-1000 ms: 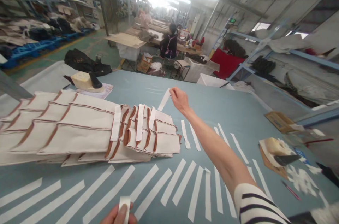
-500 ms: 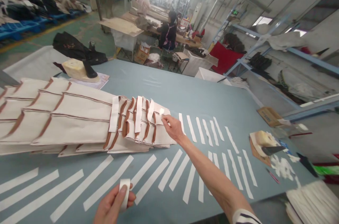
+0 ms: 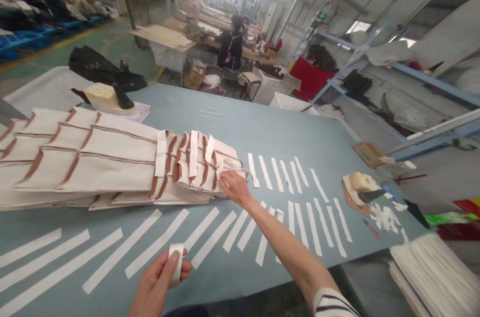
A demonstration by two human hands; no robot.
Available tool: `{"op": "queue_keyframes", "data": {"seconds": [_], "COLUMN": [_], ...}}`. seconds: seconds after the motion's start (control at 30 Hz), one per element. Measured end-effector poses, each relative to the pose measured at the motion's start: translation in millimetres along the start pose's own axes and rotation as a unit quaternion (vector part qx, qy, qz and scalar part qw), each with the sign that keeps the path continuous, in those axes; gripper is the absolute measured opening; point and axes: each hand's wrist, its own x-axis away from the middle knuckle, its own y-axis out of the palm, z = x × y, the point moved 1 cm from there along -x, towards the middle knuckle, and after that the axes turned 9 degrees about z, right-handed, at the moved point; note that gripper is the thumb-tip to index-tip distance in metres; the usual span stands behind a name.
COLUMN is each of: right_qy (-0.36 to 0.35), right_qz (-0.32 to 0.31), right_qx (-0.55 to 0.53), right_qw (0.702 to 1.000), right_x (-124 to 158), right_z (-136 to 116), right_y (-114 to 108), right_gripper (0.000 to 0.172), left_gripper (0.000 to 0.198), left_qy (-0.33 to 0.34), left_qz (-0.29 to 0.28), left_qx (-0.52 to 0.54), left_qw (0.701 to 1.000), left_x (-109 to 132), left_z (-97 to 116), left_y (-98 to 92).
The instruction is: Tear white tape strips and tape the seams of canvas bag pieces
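A fanned stack of cream canvas pieces with brown trim (image 3: 97, 164) lies on the blue-grey table (image 3: 240, 127). Several white strips are stuck across the stack's right end. My right hand (image 3: 232, 186) rests flat on that end, its fingers pressing a white strip (image 3: 228, 163) onto the last piece. My left hand (image 3: 159, 279), at the near table edge, is closed on a small roll of white tape (image 3: 176, 263). Rows of cut white strips (image 3: 300, 204) lie on the table in front of and to the right of the stack.
A yellow sponge block with a black tool (image 3: 107, 97) sits at the far left of the table. Another sponge block (image 3: 360, 184), white scraps and a red pen lie at the right. A person (image 3: 229, 49) sits at a far table. White sheets (image 3: 435, 272) are stacked at lower right.
My right hand carried a white strip from mid-air above the table down onto the right end of the stack and now presses it flat. My left hand kept hold of the tape roll.
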Motion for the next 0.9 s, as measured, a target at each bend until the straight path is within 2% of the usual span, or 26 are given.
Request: {"op": "queue_keyframes", "data": {"seconds": [0.2,0.33,0.47,0.57,0.63,0.7,0.77,0.83,0.9], "right_qy": [0.040,0.090,0.144,0.183,0.201,0.207,0.195,0.168,0.092], "right_qz": [0.026,0.042,0.055,0.057,0.055,0.051,0.042,0.033,0.038], "right_qx": [-0.002,-0.002,-0.002,-0.015,-0.034,-0.063,-0.100,-0.132,-0.153], "right_qw": [0.999,0.995,0.988,0.981,0.978,0.975,0.975,0.976,0.983], "right_x": [18,38,56,68,77,86,93,95,93], "right_z": [-14,-30,-47,-66,-87,-115,-148,-184,-216], "right_y": [-4,-3,-7,-16,-24,-34,-46,-58,-69], "right_gripper": [0.013,0.016,0.015,0.017,0.018,0.020,0.021,0.021,0.021], "left_gripper": [0.069,0.069,0.072,0.057,0.041,0.027,0.024,0.024,0.025], "left_qy": [0.005,0.008,-0.032,-0.076,-0.108,-0.134,-0.144,-0.154,-0.171], "left_qz": [0.001,-0.001,-0.050,-0.068,-0.070,-0.101,-0.109,-0.118,-0.142], "left_qx": [0.017,0.016,0.037,0.103,0.164,0.227,0.246,0.258,0.280], "left_qw": [1.000,1.000,0.998,0.989,0.978,0.959,0.952,0.946,0.934], "left_x": [18,18,11,10,12,13,10,7,4], "left_z": [14,12,9,23,40,59,77,91,102], "left_y": [-3.1,-14.2,-27.4,-33.4,-35.4,-36.5,-39.1,-43.4,-48.2]}}
